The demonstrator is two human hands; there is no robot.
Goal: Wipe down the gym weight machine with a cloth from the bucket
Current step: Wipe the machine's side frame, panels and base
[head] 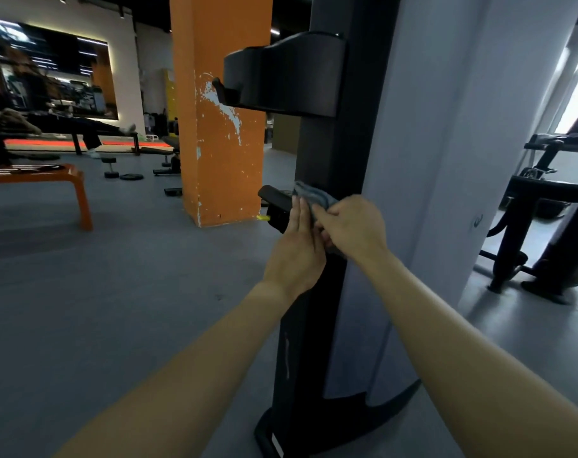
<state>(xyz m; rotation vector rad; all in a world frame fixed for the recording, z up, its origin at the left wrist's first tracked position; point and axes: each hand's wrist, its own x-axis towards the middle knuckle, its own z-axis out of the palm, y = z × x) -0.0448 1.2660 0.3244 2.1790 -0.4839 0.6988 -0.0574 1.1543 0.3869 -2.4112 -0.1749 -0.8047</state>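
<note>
A person's right hand bunches a soft, limp grey cloth against the tall black weight machine's upright, left hand flat and open beside it; light fabric, best gripped in a wad.

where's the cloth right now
The grey cloth is centre frame, gripped by the right hand against the machine's black post, beside the flat left hand.
</note>
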